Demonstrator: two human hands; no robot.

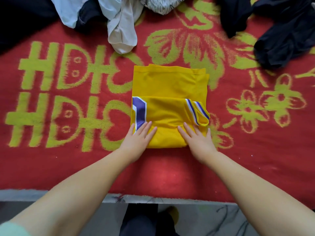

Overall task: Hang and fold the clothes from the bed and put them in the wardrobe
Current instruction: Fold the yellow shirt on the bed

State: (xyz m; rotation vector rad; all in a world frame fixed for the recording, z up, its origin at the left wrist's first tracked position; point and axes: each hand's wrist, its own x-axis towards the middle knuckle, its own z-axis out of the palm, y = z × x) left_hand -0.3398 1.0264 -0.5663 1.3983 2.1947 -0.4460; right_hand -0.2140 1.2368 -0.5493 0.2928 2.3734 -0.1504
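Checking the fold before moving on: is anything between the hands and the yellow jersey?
Nothing visible. The left hand and right hand both lie flat on the near edge of the yellow jersey, fingers straight.

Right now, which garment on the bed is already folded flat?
The yellow jersey under both hands; the white garment and the dark clothes beyond it lie crumpled.
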